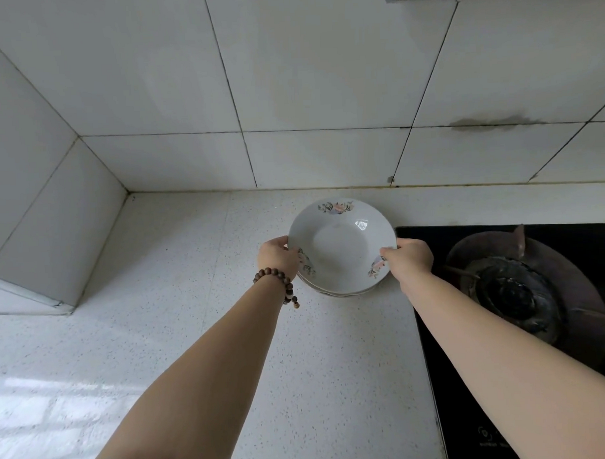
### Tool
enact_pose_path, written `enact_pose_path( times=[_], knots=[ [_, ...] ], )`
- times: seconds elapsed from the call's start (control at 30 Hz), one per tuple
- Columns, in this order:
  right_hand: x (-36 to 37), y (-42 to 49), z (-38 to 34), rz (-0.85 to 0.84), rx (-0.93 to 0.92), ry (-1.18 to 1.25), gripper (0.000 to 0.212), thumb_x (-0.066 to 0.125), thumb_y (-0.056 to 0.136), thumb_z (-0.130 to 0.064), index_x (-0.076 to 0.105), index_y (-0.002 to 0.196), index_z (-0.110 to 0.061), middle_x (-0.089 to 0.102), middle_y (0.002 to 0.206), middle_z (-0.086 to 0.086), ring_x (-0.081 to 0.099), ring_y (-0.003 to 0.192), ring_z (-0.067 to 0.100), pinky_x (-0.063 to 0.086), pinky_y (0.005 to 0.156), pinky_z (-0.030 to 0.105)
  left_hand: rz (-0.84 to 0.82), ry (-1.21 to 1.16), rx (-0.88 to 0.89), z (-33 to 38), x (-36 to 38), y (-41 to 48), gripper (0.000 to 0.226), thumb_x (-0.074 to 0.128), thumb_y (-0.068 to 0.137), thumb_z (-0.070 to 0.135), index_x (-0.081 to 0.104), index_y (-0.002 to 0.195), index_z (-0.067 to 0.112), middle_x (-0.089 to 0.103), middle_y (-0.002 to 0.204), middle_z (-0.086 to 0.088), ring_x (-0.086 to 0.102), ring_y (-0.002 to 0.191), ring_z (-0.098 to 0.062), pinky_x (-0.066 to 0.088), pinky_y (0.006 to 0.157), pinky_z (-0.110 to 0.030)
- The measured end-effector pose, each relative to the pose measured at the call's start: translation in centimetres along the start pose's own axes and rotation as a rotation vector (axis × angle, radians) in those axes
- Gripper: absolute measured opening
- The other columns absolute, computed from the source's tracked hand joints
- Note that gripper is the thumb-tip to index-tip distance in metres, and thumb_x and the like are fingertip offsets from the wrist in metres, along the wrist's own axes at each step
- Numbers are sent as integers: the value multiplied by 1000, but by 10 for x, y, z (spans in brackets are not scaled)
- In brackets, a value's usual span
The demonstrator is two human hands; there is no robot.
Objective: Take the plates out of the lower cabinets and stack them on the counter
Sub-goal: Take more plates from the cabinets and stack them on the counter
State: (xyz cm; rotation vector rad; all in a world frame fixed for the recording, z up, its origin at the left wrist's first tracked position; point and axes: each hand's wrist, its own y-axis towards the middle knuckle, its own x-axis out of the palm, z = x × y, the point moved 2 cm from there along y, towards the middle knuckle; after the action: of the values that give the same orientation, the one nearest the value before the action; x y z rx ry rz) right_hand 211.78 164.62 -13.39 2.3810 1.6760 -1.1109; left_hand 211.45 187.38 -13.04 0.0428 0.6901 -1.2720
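A white deep plate with flower prints (341,243) lies on top of a small stack of plates (341,292) on the speckled white counter (200,301), near the tiled back wall. My left hand (278,256), with a bead bracelet on the wrist, grips the top plate's left rim. My right hand (406,260) pinches its right rim, thumb on top. Only the rims of the lower plates show under it. The lower cabinets are out of view.
A black glass gas hob (435,345) with a dark burner (512,290) sits directly right of the stack. A tiled column (36,204) juts out at the left. Tiled wall (326,153) runs behind the counter.
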Motion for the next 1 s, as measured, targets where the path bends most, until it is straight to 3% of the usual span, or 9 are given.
enact_pose_path(
  times=[0.13,0.23,0.3,0.4,0.47,0.57,0.67,0.8,1.0],
  knots=[
    [-1,-2,-2,-44,9,-43,20,53,90,-8,70,97,0,70,92,14,64,78,23,42,56,24,-93,-95,-26,-4,-6,-1,26,51,91,13,72,106,13,61,66,7,49,54,-11,49,55,-24],
    [-4,-4,-2,-84,32,-22,22,47,93,-11,66,86,-2,63,82,9,53,63,14,33,49,23,-145,-215,-127,-4,-14,-1,21,53,93,14,69,106,11,66,87,0,60,85,-19,54,86,-39],
    [-8,-7,-2,-96,57,11,28,44,95,-12,57,71,-8,57,72,5,47,58,13,31,48,24,-117,-282,-174,-3,-22,0,30,50,95,15,61,120,4,64,102,-5,60,101,-21,52,93,-41],
    [-20,-14,-3,-81,82,76,36,42,96,-13,50,61,-15,49,62,0,43,54,13,40,50,26,-84,-370,-194,3,-34,-5,30,49,96,17,59,121,3,63,97,-2,61,101,-20,52,93,-42],
    [-28,-23,-3,-81,106,133,28,44,96,-16,64,78,-8,53,69,2,49,64,19,56,77,39,-59,-421,-202,8,-42,-10,26,50,96,17,60,116,4,65,97,-3,63,100,-20,53,92,-41],
    [-40,-37,-4,-65,98,186,33,45,96,-22,64,108,3,63,92,17,59,87,31,49,96,53,-39,-453,-165,15,-48,-23,22,49,96,19,62,108,5,68,100,-5,65,99,-21,53,92,-41],
    [-53,-51,0,-49,34,224,32,44,96,-23,62,104,2,62,111,25,59,106,40,48,96,56,-48,-457,-114,22,-47,-44,21,47,97,22,64,95,10,70,101,-8,66,97,-22,53,90,-41],
    [-68,-65,16,-60,-24,316,20,46,96,-23,61,84,-19,66,94,11,63,87,23,55,81,42,-72,-478,-83,28,-32,-77,23,47,97,23,65,93,9,71,97,-10,67,94,-24,54,85,-39],
    [-85,-86,49,-84,-27,409,19,51,94,-27,64,84,-17,66,81,5,67,82,22,56,71,35,-74,-497,-67,20,5,-125,26,48,96,28,67,92,10,73,92,-9,69,92,-24,54,88,-42]
  ],
)
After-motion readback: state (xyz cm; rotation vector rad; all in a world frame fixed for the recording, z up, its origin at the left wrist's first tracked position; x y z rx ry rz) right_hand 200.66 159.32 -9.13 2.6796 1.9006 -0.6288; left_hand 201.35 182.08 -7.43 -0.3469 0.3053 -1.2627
